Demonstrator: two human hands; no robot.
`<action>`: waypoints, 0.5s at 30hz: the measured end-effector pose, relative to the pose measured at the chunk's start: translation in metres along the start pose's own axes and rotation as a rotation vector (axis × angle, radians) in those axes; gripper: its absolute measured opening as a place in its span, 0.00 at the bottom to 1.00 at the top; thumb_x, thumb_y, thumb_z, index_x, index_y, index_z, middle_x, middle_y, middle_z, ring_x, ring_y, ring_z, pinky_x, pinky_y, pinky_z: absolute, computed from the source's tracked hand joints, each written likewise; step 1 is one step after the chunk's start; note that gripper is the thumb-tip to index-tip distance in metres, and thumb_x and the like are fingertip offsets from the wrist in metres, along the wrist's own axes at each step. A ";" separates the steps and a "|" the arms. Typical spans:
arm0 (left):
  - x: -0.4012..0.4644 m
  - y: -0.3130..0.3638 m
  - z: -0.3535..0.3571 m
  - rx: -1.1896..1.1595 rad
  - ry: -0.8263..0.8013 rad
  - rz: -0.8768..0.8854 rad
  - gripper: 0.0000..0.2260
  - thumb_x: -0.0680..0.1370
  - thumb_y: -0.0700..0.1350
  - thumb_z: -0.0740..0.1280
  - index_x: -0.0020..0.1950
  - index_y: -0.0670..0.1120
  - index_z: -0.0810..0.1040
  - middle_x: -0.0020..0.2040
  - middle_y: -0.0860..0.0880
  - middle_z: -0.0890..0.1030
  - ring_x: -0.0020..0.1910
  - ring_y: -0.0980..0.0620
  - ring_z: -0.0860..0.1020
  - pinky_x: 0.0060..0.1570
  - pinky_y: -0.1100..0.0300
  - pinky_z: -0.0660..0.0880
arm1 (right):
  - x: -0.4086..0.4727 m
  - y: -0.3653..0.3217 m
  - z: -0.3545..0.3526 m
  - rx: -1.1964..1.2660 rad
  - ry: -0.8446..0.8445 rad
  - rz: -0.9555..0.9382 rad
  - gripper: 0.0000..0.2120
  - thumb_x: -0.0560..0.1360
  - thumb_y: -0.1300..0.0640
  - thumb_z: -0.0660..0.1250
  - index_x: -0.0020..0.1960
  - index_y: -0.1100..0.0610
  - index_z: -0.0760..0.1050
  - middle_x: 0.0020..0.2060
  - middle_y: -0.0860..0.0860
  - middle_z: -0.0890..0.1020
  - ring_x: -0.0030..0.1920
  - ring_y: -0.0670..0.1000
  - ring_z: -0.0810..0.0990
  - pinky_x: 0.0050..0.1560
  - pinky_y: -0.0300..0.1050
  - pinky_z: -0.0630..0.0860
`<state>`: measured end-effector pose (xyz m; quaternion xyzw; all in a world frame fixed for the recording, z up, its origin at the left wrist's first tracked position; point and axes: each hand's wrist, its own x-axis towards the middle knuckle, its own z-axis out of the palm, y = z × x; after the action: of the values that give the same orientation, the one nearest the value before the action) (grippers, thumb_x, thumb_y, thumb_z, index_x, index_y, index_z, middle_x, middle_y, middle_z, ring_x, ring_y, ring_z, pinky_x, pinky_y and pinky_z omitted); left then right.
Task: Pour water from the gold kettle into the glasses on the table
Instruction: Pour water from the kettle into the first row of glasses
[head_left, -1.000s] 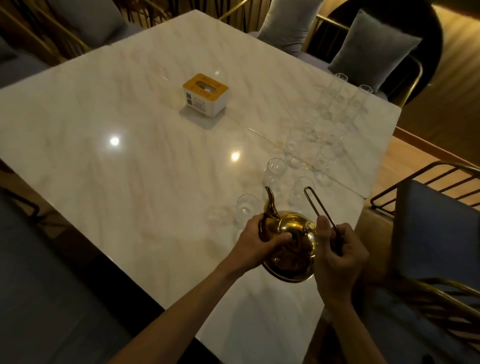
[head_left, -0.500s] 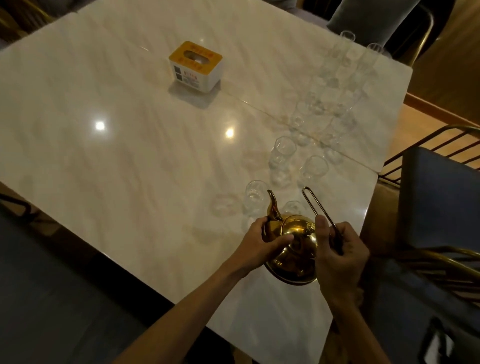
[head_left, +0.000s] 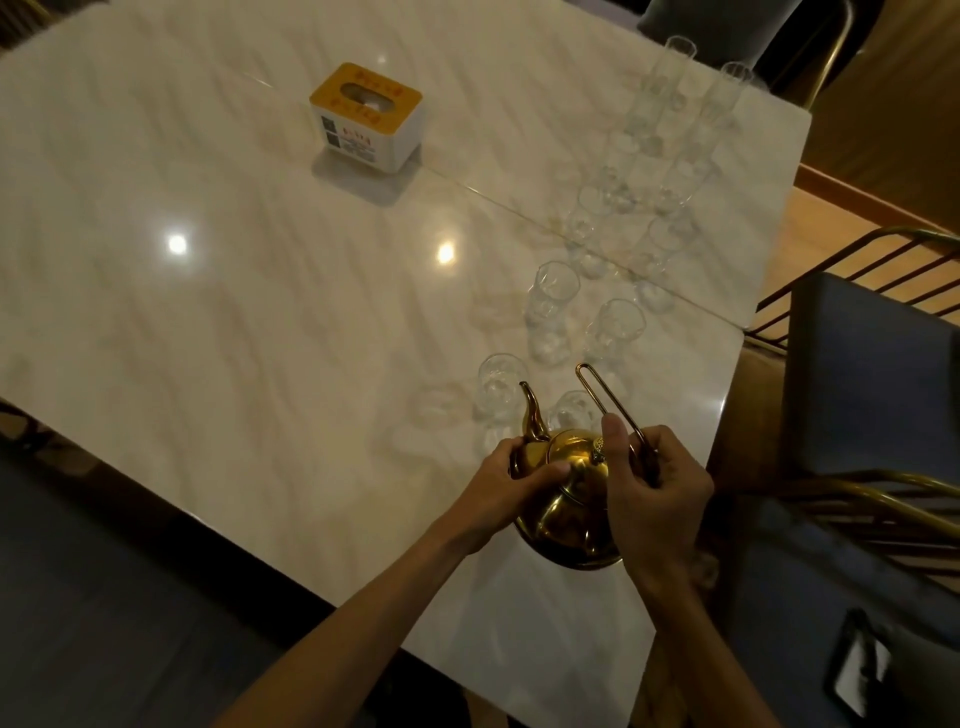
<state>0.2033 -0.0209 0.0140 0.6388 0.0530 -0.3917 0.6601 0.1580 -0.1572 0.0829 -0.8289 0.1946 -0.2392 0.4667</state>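
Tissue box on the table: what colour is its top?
Orange-yellow, over white sides; the tissue box shows only in the head view.

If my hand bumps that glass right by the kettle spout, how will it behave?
The glass looks tall and narrow, so it would probably tip rather than slide. On the polished marble table it might also skid. It looks thin and clear, so likely breakable, and the close neighbouring glass could get knocked too.

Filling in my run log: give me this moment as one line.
stage: pre-pour | left hand: steadies gold kettle body | right hand: grips handle | spout: beside nearest glass | water: none seen
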 end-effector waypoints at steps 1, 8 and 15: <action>0.000 0.000 0.000 -0.001 -0.005 -0.004 0.30 0.74 0.54 0.72 0.73 0.47 0.67 0.58 0.56 0.75 0.54 0.57 0.77 0.50 0.64 0.79 | 0.000 -0.001 0.001 -0.001 0.000 0.007 0.17 0.76 0.45 0.67 0.38 0.59 0.74 0.29 0.50 0.75 0.33 0.50 0.77 0.33 0.33 0.75; 0.003 -0.002 -0.004 -0.006 -0.036 -0.023 0.30 0.75 0.55 0.72 0.73 0.47 0.68 0.60 0.52 0.76 0.57 0.53 0.77 0.53 0.61 0.78 | 0.004 -0.009 0.004 -0.004 0.000 0.026 0.14 0.77 0.47 0.67 0.39 0.56 0.75 0.30 0.47 0.76 0.34 0.46 0.79 0.35 0.31 0.75; 0.005 -0.001 -0.006 -0.026 -0.058 -0.057 0.34 0.71 0.61 0.73 0.71 0.48 0.68 0.62 0.49 0.76 0.59 0.50 0.78 0.56 0.56 0.79 | 0.008 -0.012 0.005 -0.029 -0.011 0.032 0.13 0.77 0.47 0.67 0.40 0.55 0.77 0.32 0.46 0.78 0.37 0.44 0.80 0.38 0.29 0.76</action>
<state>0.2089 -0.0179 0.0095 0.6168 0.0573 -0.4279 0.6582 0.1683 -0.1523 0.0930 -0.8336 0.2086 -0.2242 0.4596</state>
